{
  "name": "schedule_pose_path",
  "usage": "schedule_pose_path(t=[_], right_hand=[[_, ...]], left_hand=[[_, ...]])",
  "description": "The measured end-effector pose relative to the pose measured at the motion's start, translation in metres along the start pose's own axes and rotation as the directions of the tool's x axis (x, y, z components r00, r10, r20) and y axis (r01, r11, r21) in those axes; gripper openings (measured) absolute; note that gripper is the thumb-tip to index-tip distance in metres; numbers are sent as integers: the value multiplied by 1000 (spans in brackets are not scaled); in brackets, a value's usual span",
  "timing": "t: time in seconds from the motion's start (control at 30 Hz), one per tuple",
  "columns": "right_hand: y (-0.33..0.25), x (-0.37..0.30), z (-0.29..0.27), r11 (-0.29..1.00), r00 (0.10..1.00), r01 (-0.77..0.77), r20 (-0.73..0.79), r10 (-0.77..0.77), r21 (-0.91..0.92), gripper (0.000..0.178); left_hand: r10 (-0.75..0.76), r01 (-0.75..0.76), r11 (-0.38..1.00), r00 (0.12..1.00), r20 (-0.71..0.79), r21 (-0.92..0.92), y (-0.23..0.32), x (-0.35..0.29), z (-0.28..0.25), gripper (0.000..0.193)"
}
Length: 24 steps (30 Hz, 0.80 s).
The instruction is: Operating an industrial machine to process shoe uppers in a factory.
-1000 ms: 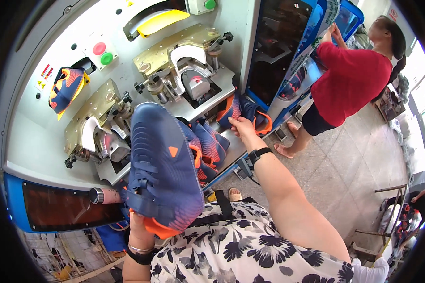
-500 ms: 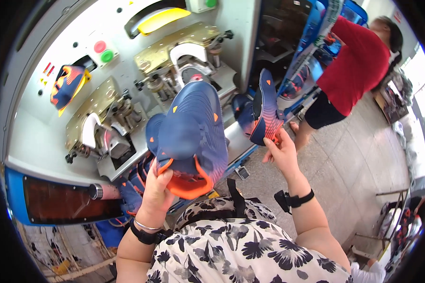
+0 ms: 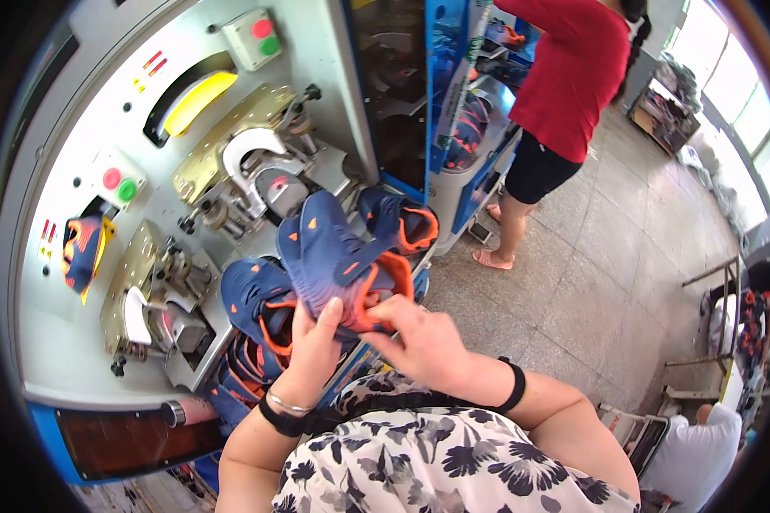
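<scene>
A navy shoe upper (image 3: 321, 265) with an orange-lined collar and small orange triangles is held up in front of me, toe pointing away. My left hand (image 3: 316, 342) is closed on its near left side, thumb lying along the outer face. At the orange collar, my right hand (image 3: 423, 342) grips the edge with bent fingers; some fingertips are hidden at the opening. Behind it to the right sits another navy upper (image 3: 398, 218) with an orange collar. A further upper (image 3: 261, 295) lies left of the held one, above a pile of similar uppers (image 3: 244, 376).
Ahead stands a grey machine with two shaping stations, the near left form (image 3: 184, 329) and the farther form (image 3: 278, 188). An upper (image 3: 85, 252) hangs on its yellow left-hand mould; the other yellow mould (image 3: 198, 103) is bare. A person in red (image 3: 565, 81) stands right.
My right hand has come in from the right to the upper before me, where both hands now meet. The view has turned right; the person in red appears nearer the middle.
</scene>
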State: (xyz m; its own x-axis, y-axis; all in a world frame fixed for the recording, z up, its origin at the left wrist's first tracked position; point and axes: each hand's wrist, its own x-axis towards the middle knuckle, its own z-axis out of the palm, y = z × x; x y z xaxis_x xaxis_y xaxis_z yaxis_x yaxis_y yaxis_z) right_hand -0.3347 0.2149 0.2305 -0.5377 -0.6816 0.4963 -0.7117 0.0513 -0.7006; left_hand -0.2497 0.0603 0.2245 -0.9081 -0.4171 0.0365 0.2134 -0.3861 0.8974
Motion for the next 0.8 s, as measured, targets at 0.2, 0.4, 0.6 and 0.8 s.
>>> schedule_pose_path(t=[0.2, 0.4, 0.6, 0.8], right_hand=[[77, 9, -8, 673, 892, -324, -23, 451, 665, 6], [204, 28, -4, 922, 929, -369, -33, 368, -119, 26], [258, 35, 27, 903, 926, -90, 297, 231, -421, 30], [200, -13, -27, 957, 974, -212, 36, 223, -196, 28]], left_hand=[[113, -106, 993, 970, -215, 46, 18, -5, -37, 33], [95, -96, 995, 987, -129, -3, 33, -23, -28, 44], [-17, 31, 998, 974, -226, 59, 25, -32, -22, 56], [-7, 39, 993, 961, -278, 112, 1, -37, -35, 48]])
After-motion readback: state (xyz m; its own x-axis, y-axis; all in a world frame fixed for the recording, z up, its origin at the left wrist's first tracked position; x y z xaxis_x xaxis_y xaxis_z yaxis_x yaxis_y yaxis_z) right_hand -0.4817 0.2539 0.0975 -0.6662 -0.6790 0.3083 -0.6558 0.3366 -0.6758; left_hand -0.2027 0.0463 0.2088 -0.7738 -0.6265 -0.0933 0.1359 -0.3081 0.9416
